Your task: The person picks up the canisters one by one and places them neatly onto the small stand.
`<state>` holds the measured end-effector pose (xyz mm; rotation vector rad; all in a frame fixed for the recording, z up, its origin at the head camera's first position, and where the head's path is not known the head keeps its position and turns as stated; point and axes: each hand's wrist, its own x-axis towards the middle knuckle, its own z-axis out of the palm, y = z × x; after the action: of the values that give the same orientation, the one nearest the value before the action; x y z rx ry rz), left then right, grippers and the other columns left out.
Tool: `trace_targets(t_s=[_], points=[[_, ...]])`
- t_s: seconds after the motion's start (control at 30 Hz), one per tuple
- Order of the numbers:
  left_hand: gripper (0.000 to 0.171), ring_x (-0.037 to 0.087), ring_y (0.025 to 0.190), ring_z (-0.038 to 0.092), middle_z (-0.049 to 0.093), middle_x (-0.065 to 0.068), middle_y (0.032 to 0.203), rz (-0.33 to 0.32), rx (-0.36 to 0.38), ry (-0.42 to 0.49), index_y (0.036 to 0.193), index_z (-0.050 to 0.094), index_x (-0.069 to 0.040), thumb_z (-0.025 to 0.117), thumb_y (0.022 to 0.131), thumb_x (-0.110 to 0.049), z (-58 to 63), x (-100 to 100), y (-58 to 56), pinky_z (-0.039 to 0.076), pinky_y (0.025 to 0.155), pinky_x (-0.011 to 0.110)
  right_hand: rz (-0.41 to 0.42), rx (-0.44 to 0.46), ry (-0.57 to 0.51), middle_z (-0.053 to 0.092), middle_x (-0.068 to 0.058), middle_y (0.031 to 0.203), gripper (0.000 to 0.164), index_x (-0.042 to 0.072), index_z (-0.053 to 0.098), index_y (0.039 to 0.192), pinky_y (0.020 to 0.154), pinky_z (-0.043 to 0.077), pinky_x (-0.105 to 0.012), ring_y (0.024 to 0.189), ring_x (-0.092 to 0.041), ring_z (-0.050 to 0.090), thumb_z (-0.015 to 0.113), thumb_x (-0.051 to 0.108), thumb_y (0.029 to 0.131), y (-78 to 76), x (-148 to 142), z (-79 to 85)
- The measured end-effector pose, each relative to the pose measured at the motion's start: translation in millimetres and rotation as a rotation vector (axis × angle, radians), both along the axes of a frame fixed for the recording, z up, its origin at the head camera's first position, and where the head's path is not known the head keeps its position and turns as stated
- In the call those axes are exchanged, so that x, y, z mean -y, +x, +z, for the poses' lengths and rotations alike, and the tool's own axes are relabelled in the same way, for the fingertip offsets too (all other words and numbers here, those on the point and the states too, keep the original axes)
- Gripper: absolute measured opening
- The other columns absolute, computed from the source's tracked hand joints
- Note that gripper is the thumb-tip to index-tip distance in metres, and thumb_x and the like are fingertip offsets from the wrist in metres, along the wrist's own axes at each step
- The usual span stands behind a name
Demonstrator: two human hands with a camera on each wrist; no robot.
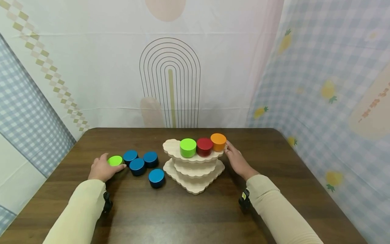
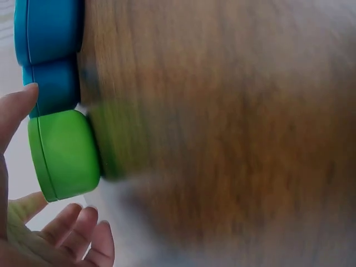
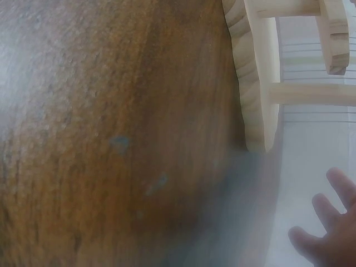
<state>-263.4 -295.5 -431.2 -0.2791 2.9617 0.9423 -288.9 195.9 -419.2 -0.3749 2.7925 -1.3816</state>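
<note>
My left hand [image 1: 102, 168] spreads thumb and fingers around a green round block [image 1: 115, 161] on the table. In the left wrist view, its index finger meets the edge of the green block [image 2: 65, 156]; the thumb overlaps a blue block behind. A pale wooden tiered stand [image 1: 194, 172] with scalloped edges bears another green block [image 1: 188, 148], a red block [image 1: 204, 147] and an orange block [image 1: 218, 142] on top. At the stand's right end, my right hand [image 1: 239, 162] has its fingertips right beside the orange block, other fingers spread in the right wrist view.
Several blue round blocks, among them a single blue block [image 1: 156, 178] near the front, lie between my left hand and the stand. The dark wooden table [image 1: 182, 220] reaches back to a patterned cloth [image 1: 225, 78], with checked cloth [image 1: 310, 101] at the right.
</note>
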Motion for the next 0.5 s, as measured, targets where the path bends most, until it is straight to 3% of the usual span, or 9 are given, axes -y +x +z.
trace_targets(t_s=[0.27, 0.5], points=[[0.102, 0.056, 0.12, 0.031, 0.025, 0.044, 0.135, 0.028, 0.044, 0.076, 0.144, 0.016, 0.017, 0.069, 0.084, -0.045, -6.3, 3.7, -1.8, 0.034, 0.097, 0.065, -0.018, 0.029, -0.002, 0.022, -0.012, 0.158, 0.056, 0.016, 0.016, 0.156, 0.114, 0.016, -0.057, 0.144, -0.034, 0.02, 0.026, 0.033, 0.104, 0.8, 1.6, 1.7], [0.095, 0.056, 0.116, 0.038, 0.035, 0.042, 0.131, 0.015, 0.005, 0.06, 0.14, 0.025, 0.017, 0.071, 0.082, -0.042, -13.6, 5.3, -3.4, 0.037, 0.093, 0.063, -0.018, 0.024, 0.003, 0.023, -0.014, 0.158, 0.056, 0.015, 0.015, 0.156, 0.113, 0.017, -0.058, 0.144, -0.035, 0.021, 0.025, 0.033, 0.104, -0.1, 0.9, 0.4]])
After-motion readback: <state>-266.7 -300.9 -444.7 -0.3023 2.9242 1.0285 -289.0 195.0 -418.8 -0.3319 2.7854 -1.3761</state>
